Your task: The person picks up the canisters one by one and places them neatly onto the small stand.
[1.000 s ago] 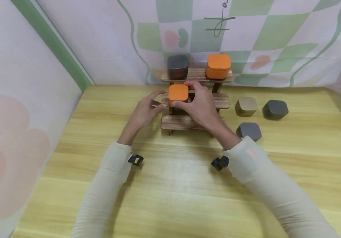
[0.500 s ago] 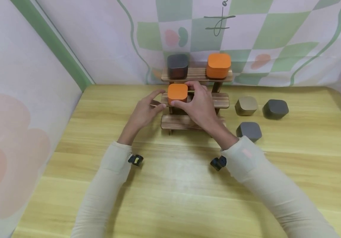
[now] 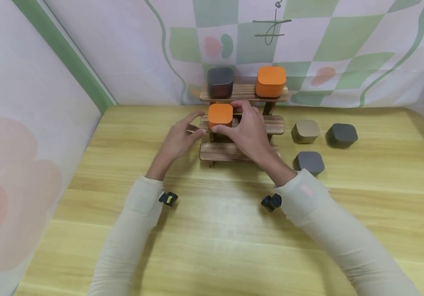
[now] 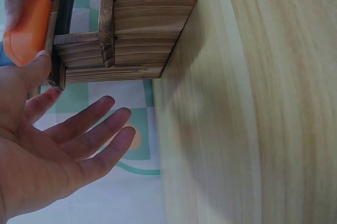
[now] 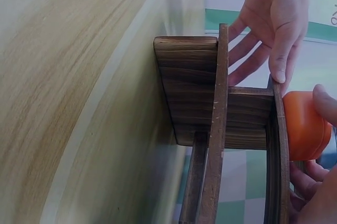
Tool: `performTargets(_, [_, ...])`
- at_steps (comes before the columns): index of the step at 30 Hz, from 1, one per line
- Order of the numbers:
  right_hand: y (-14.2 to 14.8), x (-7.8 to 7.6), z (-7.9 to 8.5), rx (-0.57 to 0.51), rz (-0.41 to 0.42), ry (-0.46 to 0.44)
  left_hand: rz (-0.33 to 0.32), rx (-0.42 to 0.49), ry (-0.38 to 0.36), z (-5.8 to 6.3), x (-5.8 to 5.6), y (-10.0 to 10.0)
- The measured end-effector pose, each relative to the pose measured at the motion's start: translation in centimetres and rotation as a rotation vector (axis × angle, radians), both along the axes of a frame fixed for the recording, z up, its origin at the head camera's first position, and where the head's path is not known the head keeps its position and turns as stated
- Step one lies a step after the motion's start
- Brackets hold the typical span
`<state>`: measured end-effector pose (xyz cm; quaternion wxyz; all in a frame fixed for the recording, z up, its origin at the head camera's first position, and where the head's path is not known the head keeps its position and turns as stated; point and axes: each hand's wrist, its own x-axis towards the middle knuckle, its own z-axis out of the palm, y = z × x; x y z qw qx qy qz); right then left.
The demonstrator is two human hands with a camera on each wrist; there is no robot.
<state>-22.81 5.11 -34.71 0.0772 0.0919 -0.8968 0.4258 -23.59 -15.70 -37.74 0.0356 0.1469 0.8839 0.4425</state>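
A rounded-square orange box (image 3: 220,113) sits on the left end of the middle tier of a three-tier wooden stand (image 3: 212,152). My right hand (image 3: 250,129) pinches it, thumb in front and fingers behind. At the stand's left side, my left hand (image 3: 178,139) has its thumb and index finger at the front and back corners of that same tier. Its other fingers (image 4: 95,134) are spread loosely beside the stand in the left wrist view. In the right wrist view the orange box (image 5: 303,124) lies against the tier board.
On the top tier stand a dark box (image 3: 220,83) at left and another orange box (image 3: 271,82) at right. A tan box (image 3: 305,131), a black box (image 3: 341,135) and a grey box (image 3: 309,162) sit on the table right of the stand. A patterned cloth (image 3: 256,45) hangs behind.
The pinched orange box has shifted very slightly left with my right hand between the first frame and now. My left hand stays in place at the stand.
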Motion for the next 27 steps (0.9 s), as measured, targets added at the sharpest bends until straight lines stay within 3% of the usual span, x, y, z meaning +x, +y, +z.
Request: performTargets(27, [4.0, 2.3, 0.7, 0.011, 0.024, 0.049, 0.002, -0.007, -0.011, 0.4, 0.1, 0.1])
